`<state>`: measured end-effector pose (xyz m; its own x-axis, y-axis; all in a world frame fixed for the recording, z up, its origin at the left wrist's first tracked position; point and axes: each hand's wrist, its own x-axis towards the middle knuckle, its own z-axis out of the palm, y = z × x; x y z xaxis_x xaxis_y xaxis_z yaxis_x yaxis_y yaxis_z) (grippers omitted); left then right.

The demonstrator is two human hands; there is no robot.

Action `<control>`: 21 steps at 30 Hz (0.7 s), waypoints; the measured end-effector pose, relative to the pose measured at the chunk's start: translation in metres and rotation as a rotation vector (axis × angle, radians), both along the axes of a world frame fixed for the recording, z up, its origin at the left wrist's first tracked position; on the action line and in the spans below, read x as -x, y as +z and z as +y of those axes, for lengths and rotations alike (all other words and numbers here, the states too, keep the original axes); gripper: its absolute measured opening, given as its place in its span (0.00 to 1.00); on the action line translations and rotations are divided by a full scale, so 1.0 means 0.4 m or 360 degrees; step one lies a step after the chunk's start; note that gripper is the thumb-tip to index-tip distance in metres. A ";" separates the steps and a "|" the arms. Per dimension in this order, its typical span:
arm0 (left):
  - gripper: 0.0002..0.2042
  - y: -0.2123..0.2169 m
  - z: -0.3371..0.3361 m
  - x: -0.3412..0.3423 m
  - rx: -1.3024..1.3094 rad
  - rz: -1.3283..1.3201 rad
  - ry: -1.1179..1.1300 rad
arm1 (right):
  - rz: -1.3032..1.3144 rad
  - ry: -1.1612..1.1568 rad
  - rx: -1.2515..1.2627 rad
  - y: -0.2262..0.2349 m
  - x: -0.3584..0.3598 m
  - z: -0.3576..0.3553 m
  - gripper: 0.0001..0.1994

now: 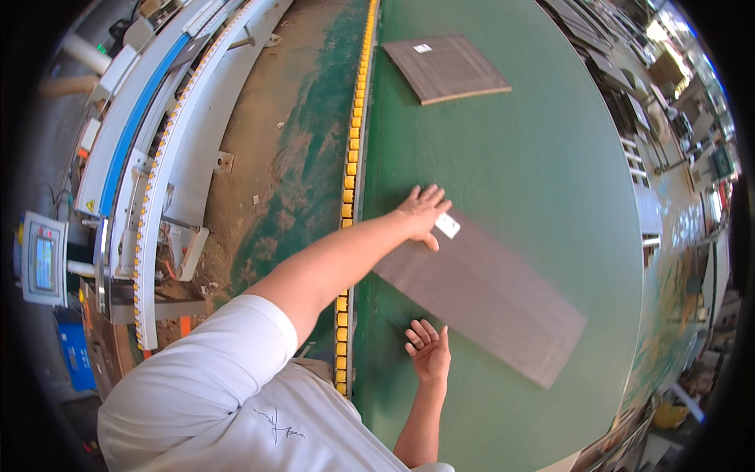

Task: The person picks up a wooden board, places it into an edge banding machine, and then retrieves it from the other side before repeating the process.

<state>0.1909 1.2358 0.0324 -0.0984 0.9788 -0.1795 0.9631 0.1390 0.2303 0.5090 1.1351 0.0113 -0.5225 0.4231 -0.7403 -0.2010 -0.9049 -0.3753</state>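
Note:
A long grey-brown wood-grain panel (487, 295) lies slanted on a green conveyor belt (535, 149). A small white label (447, 226) is stuck near its far left corner. At that corner rests my left hand (421, 212), back up, with fingers spread and thumb out beside the label. My right hand (429, 354) is palm up to the left of the panel's near long edge, apart from it. Its fingers are loosely curled and hold nothing. Farther up the belt lies a second, squarer brown panel (448, 71), also with a white label.
A row of yellow rollers (350, 169) runs along the belt's left edge. Past a dusty floor strip (267, 165) stands a machine with a blue rail (138, 118) and a control screen (45, 259). More panels (602, 67) are stacked beyond the belt on the right.

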 end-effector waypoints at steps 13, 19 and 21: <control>0.24 0.090 -0.410 -0.226 -0.0038 -0.0920 -0.0378 | -0.0823 -0.0333 -0.0643 -0.051 -0.314 -0.021 0.39; 0.28 0.134 -0.824 -0.334 -0.0134 -0.1376 0.0331 | -0.1848 0.0234 -0.1328 0.213 -0.033 -0.007 0.39; 0.25 0.069 -0.921 -0.287 0.0059 -0.1805 0.0193 | -0.1821 0.0546 -0.2063 0.233 0.066 -0.005 0.34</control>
